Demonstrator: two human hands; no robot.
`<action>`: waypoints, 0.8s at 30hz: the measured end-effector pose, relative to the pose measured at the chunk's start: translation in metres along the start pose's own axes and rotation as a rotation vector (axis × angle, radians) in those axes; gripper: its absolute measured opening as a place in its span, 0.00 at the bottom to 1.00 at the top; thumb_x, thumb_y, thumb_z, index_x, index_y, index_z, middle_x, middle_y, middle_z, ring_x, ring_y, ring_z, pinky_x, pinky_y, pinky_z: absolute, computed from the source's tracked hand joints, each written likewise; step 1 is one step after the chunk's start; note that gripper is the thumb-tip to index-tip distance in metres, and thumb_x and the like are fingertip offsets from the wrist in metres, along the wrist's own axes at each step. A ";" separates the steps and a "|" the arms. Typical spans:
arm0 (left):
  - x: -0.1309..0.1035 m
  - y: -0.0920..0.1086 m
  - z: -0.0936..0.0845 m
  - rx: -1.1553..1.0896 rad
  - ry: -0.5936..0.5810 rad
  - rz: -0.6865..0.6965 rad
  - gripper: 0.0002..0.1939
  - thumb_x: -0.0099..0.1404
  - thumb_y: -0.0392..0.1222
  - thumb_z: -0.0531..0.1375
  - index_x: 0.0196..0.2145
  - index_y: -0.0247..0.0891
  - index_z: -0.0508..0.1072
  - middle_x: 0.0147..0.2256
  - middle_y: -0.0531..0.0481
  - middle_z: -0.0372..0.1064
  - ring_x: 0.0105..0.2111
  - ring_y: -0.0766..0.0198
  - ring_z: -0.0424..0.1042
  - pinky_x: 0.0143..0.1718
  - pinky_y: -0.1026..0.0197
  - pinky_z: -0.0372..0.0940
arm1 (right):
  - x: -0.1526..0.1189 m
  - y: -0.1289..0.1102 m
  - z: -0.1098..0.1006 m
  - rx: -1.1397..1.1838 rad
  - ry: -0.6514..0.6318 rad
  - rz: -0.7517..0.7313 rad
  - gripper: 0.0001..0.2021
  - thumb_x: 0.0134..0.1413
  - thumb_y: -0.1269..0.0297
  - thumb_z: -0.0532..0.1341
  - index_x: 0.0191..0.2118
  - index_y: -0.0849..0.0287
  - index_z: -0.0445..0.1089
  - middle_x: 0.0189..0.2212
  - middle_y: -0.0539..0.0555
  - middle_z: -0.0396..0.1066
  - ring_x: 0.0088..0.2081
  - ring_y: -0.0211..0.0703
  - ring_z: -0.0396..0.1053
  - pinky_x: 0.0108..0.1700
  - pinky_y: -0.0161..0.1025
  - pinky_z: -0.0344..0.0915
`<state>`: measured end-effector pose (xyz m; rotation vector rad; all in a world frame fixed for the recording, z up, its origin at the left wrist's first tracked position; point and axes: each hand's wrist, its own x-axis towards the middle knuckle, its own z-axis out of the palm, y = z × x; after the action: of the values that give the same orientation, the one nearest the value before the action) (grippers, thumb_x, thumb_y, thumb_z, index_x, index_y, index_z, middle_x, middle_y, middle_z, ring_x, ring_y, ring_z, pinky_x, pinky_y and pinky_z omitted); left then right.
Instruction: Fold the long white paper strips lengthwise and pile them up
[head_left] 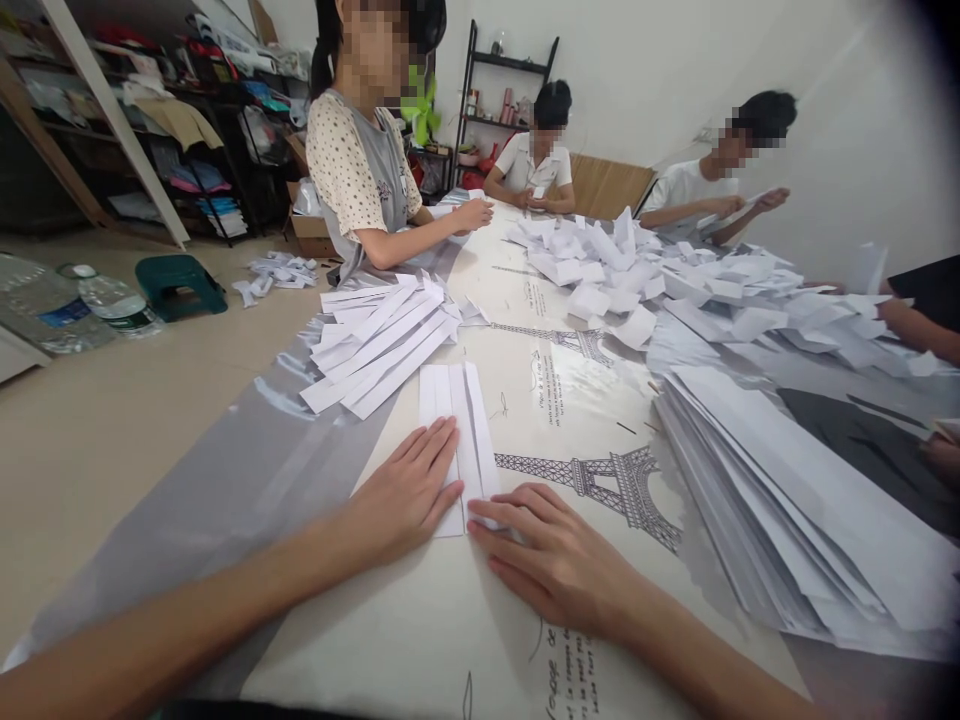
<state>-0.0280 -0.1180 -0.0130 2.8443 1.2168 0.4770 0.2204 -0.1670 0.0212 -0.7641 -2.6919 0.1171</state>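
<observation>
A white sheet of paper [442, 385] with lengthwise creases lies on the printed tablecloth in front of me. My left hand [409, 490] rests flat on its left part, fingers stretched out and the thumb near the middle crease. At the near right corner, my right hand [536, 550] has its bent fingers on the raised right flap, gripping its edge; the fingertips' undersides are hidden. Just beyond to the left is a spread pile of folded paper strips [390, 345]. To the right lies a thick stack of white sheets [780, 500].
A large heap of folded papers [600, 265] covers the table's far right. Several people sit or stand round the table, one at the left side [367, 180]. A green stool [180, 285], water bottles [116, 300] and fallen papers [277, 275] are on the floor.
</observation>
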 end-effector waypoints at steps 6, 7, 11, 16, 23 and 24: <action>-0.001 0.000 0.001 0.012 -0.001 0.011 0.31 0.80 0.52 0.44 0.71 0.27 0.48 0.71 0.32 0.47 0.72 0.50 0.47 0.70 0.49 0.48 | 0.000 -0.003 0.003 0.029 0.003 0.021 0.14 0.70 0.68 0.56 0.57 0.60 0.70 0.58 0.55 0.73 0.55 0.51 0.67 0.57 0.52 0.66; -0.001 0.000 0.000 0.012 -0.007 0.017 0.32 0.80 0.53 0.44 0.71 0.27 0.48 0.71 0.32 0.47 0.72 0.50 0.47 0.70 0.49 0.47 | 0.000 -0.003 0.003 0.034 0.002 0.026 0.15 0.70 0.68 0.56 0.58 0.60 0.70 0.58 0.55 0.73 0.55 0.51 0.67 0.57 0.52 0.66; 0.000 -0.001 -0.003 0.014 -0.065 0.008 0.33 0.80 0.55 0.42 0.71 0.28 0.47 0.71 0.32 0.45 0.72 0.49 0.44 0.71 0.49 0.45 | -0.001 0.000 0.005 0.052 0.012 0.017 0.15 0.70 0.69 0.56 0.58 0.59 0.70 0.58 0.56 0.73 0.55 0.51 0.67 0.56 0.52 0.66; 0.001 0.001 -0.005 0.010 -0.111 -0.004 0.33 0.80 0.54 0.41 0.72 0.29 0.46 0.72 0.34 0.42 0.72 0.48 0.44 0.70 0.48 0.46 | -0.002 0.003 0.006 0.056 0.030 0.014 0.15 0.69 0.69 0.57 0.58 0.58 0.71 0.60 0.56 0.71 0.54 0.49 0.67 0.55 0.50 0.66; 0.005 0.002 -0.011 0.052 -0.076 0.076 0.28 0.79 0.49 0.42 0.70 0.33 0.55 0.69 0.40 0.55 0.69 0.42 0.51 0.65 0.44 0.52 | -0.002 0.006 0.007 0.081 0.033 0.022 0.15 0.69 0.67 0.58 0.58 0.56 0.71 0.59 0.55 0.72 0.51 0.48 0.68 0.55 0.48 0.66; 0.007 0.002 -0.012 0.063 -0.077 0.079 0.28 0.79 0.50 0.42 0.69 0.32 0.56 0.68 0.39 0.57 0.68 0.41 0.53 0.63 0.44 0.53 | -0.002 0.006 0.007 0.086 0.035 0.020 0.15 0.69 0.67 0.58 0.58 0.56 0.71 0.58 0.55 0.72 0.51 0.47 0.68 0.55 0.48 0.66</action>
<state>-0.0255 -0.1160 0.0006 2.9420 1.1306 0.3326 0.2226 -0.1627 0.0131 -0.7607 -2.6282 0.2205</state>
